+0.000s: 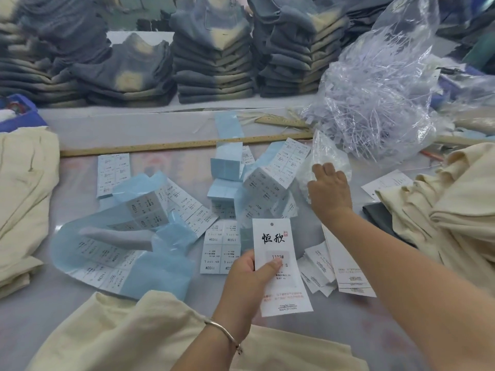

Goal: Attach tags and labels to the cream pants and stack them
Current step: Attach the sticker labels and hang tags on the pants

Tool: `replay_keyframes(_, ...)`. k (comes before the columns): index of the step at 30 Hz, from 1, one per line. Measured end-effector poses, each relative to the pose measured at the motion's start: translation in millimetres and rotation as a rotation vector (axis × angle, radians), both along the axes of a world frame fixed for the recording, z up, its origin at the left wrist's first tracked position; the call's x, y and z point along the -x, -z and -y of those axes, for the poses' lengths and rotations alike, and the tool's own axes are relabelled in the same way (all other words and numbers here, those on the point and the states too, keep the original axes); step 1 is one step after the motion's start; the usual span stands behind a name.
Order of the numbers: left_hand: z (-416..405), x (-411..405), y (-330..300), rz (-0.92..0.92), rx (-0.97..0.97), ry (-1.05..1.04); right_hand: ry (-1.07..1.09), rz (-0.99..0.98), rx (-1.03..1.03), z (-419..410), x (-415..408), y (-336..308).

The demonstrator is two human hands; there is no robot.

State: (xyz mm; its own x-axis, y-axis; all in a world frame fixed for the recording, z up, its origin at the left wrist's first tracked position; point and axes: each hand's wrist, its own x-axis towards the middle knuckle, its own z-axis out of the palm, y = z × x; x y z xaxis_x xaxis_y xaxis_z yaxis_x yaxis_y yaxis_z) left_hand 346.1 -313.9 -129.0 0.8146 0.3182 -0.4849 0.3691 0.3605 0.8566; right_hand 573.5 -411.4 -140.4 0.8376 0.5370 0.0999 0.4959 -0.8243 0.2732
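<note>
My left hand (pixel 249 277) pinches a white hang tag (pixel 281 266) with black characters and a size sticker, thumb pressed on the sticker. A cream pair of pants (pixel 112 336) lies under my left wrist at the near edge. My right hand (pixel 328 188) reaches forward to a small clear plastic bag (pixel 330 153) of plastic fasteners, its fingers at the bag; whether they grip it is hidden. Sheets of size stickers (pixel 222 247) on blue backing are scattered across the middle. A pile of white hang tags (pixel 345 269) lies under my right forearm.
Cream pants lie stacked at the left (pixel 24 188) and heaped at the right (pixel 450 210). A long wooden ruler (pixel 160 148) crosses the table. A big clear bag of fasteners (pixel 380 97) sits at the back right. Folded blue-grey jeans (pixel 214 62) are stacked behind. A blue bin (pixel 18 111) stands far left.
</note>
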Motion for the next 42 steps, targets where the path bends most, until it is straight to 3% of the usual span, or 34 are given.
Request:
replay_keyframes(5,-3.0,-7.2,-1.2,0.016,0.015,-0.020,-0.113,-0.090,-0.391,11.9,-6.2,-0.7)
replay_keyframes(10,-2.7,-8.5,0.5,0.022,0.035,-0.022,-0.187,-0.157,-0.003,5.9,-12.6,-1.4)
replay_keyframes(13,-2.8,-7.9,1.2,0.011,0.033,-0.019,-0.131,-0.179,0.038,0.8,-17.8,-5.2)
replay_keyframes(16,-4.0,-5.4,0.1,0.008,0.023,-0.013,-0.033,-0.273,-0.265,3.1,-21.1,-10.1)
replay_keyframes(19,-6.1,-1.2,-2.2,0.014,0.011,-0.022,0.081,-0.496,-0.680,7.7,-15.9,-18.0)
replay_keyframes(21,-6.4,2.5,-4.4,0.014,0.000,-0.021,0.126,-0.621,-0.820,10.9,-11.8,-21.9)
replay_keyframes(22,-6.1,4.6,-5.6,0.015,-0.005,-0.019,0.114,-0.609,-0.757,11.9,-10.3,-23.3)
replay_keyframes(26,-2.8,11.2,-7.9,0.020,-0.006,-0.026,-0.006,-0.441,-0.149,12.4,-3.6,-23.9)
replay_keyframes(35,-5.9,16.7,-12.5,0.026,-0.020,-0.032,0.084,-0.219,0.281,-22.0,-1.2,-13.9)
replay_keyframes(39,-12.9,19.0,-10.2,0.010,-0.034,-0.054,0.079,-0.191,0.245,-22.3,-5.1,-16.7)
replay_keyframes(42,-12.4,20.2,-10.3,0.007,-0.019,-0.070,0.154,-0.303,-0.209,-12.2,-4.4,-21.4)
